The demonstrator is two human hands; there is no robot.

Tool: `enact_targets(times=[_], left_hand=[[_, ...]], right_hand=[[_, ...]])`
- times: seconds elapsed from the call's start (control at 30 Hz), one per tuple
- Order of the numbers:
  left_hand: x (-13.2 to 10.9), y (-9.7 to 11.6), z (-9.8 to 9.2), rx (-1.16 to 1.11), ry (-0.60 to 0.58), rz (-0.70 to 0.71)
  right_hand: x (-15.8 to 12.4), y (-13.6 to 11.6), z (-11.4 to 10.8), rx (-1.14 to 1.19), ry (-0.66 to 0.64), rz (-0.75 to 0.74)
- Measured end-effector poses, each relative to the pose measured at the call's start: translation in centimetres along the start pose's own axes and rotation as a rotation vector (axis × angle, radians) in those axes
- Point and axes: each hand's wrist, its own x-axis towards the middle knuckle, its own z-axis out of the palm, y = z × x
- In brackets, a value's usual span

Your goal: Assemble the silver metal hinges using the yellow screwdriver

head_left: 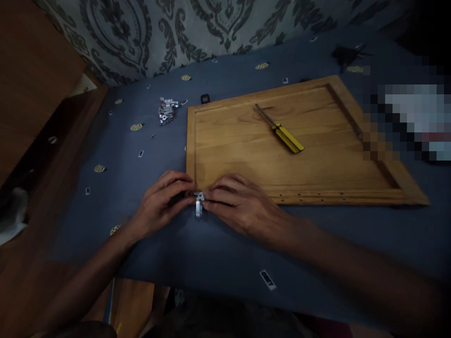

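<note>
A small silver metal bracket [199, 203] sits at the near left corner of a framed wooden panel [239, 159], with one end sticking out past the panel's edge. From the left, my left hand [167, 199] pinches in at it, thumb and fingertips close together on the panel's corner. My right hand [243, 202] closes on the bracket from the other side, its fingers bent over the near rail. The exact fingertip contact is partly hidden. On the panel lies a screwdriver [287, 137] with a yellow handle, its shaft pointing to the back left.
Several similar silver brackets [167, 110] lie in a pile on the blue patterned cloth [141, 188]. A small dark square piece [205, 98] rests by the panel's far edge. Black item [347, 55] at the back right; patterned wall or curtain [197, 28] behind.
</note>
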Motion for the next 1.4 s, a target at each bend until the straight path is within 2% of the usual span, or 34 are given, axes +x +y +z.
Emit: enact_targets(times=[0.4,0.93,1.4], left_hand=[[0.4,-0.2,-0.1,0.019,-0.054,0.014],[3.8,0.5,-2.3,-0.08,-0.449,-0.118],[5.0,0.2,-2.5,-0.009,-0.564,-0.118]], right_hand=[[-0.1,0.1,0.3,0.013,0.025,-0.016],[-0.2,0.1,0.3,0.004,-0.031,-0.003],[-0.1,0.1,0.3,-0.035,0.0,-0.017]])
